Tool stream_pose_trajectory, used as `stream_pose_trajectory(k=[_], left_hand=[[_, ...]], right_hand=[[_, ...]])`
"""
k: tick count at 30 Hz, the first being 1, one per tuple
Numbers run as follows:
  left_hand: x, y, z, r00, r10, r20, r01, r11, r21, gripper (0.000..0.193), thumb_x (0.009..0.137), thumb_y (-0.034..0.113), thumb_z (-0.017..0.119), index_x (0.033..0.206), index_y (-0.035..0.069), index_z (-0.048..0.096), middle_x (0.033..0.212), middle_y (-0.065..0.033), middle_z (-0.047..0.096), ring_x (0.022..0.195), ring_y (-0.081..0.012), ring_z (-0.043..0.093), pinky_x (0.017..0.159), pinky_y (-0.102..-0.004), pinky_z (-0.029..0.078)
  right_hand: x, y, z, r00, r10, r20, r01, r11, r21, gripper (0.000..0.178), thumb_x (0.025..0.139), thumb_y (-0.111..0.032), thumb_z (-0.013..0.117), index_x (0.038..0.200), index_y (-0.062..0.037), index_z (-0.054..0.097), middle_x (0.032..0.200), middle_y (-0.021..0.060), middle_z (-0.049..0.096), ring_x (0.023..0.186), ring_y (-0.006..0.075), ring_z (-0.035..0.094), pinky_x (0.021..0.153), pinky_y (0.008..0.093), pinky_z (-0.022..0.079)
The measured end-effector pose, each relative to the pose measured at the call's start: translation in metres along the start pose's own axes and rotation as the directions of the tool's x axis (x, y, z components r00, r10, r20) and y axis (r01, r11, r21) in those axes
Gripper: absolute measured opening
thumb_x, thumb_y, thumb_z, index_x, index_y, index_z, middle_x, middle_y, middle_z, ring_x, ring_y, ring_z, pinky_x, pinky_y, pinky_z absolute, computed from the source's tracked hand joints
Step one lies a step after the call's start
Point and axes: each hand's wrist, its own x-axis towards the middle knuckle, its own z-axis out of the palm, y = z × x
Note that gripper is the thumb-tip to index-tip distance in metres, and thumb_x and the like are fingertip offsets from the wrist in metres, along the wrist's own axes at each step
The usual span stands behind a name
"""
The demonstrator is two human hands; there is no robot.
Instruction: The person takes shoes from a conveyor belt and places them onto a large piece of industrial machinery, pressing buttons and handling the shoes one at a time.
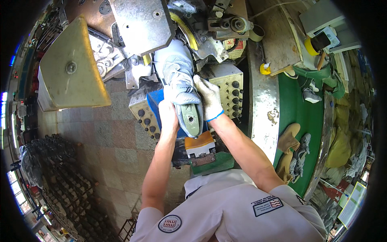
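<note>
A light grey mesh shoe upper [177, 76] with laces sits over a green shoe last [191, 117], its toe end under the machine's metal plate [141, 24]. The round hole in the last's top faces up. My left hand [167, 113] grips the upper's left side near the heel. On the other side, my right hand [209, 97], in a white glove with a blue cuff, holds the upper around the ankle opening. The fingers of both hands are partly hidden by the shoe. Yellow curved guides [184, 30] flank the toe.
Knob-covered control boxes [231, 86] stand beside the shoe, and an orange pad [199, 142] lies below its heel. A large yellowish cover [70, 68] juts out at left. On the right, a green conveyor belt [286, 109] carries several shoe parts. Dark racks [60, 173] fill the lower left.
</note>
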Motion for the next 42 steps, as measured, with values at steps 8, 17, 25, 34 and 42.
stream_pose_trajectory(k=[8,17,25,34,42], left_hand=[[0.002,0.021,0.013,0.982,-0.176,-0.068,0.173,0.984,-0.051,0.063,0.108,0.052,0.045,0.097,-0.004,0.071,0.085,-0.0055,0.068,0.077,-0.0111,0.058,0.072,-0.029,0.048],[0.012,-0.008,0.007,1.0,0.01,-0.029,-0.011,0.999,-0.035,0.057,0.109,0.046,0.046,0.097,-0.004,0.07,0.083,-0.0029,0.066,0.075,-0.0096,0.054,0.071,-0.0287,0.047],[0.017,-0.035,0.003,0.966,0.245,0.079,-0.244,0.97,-0.022,0.02,0.103,0.006,0.05,0.109,0.0,0.067,0.092,-0.0012,0.068,0.079,-0.0096,0.063,0.071,-0.026,0.051],[0.011,-0.009,0.008,0.993,-0.093,0.068,0.107,0.966,-0.235,0.039,0.11,0.035,0.044,0.115,0.004,0.068,0.093,-0.0026,0.069,0.086,-0.013,0.065,0.08,-0.0304,0.053],[0.003,0.006,0.012,0.999,-0.029,-0.035,0.031,0.998,0.057,0.052,0.109,0.043,0.045,0.104,-0.002,0.068,0.091,-0.0053,0.069,0.08,-0.0124,0.061,0.074,-0.0297,0.049]], right_hand=[[0.001,0.003,0.001,1.0,-0.027,-0.012,0.027,0.999,-0.027,0.037,0.1,-0.029,0.069,0.118,0.0027,0.07,0.103,0.0022,0.07,0.09,0.0087,0.059,0.083,0.0265,0.05],[0.008,0.016,-0.013,0.997,-0.073,-0.03,0.06,0.95,-0.308,0.037,0.102,-0.036,0.064,0.086,-0.0034,0.072,0.082,-0.003,0.066,0.073,0.006,0.055,0.067,0.0246,0.046],[0.002,0.003,-0.01,0.991,-0.13,0.023,0.13,0.924,-0.36,0.029,0.102,-0.025,0.064,0.085,-0.0033,0.071,0.079,-0.0071,0.062,0.072,0.0038,0.049,0.062,0.0263,0.042],[0.001,-0.001,-0.008,0.997,-0.07,0.03,0.075,0.961,-0.266,0.03,0.103,-0.03,0.064,0.093,-0.0021,0.074,0.09,-0.0053,0.066,0.081,0.0043,0.052,0.073,0.0249,0.046],[0.016,0.028,-0.029,0.998,-0.051,0.033,0.053,0.997,-0.064,0.041,0.1,-0.036,0.068,0.113,0.0019,0.073,0.105,0.0019,0.071,0.091,0.0085,0.058,0.084,0.0269,0.049]])
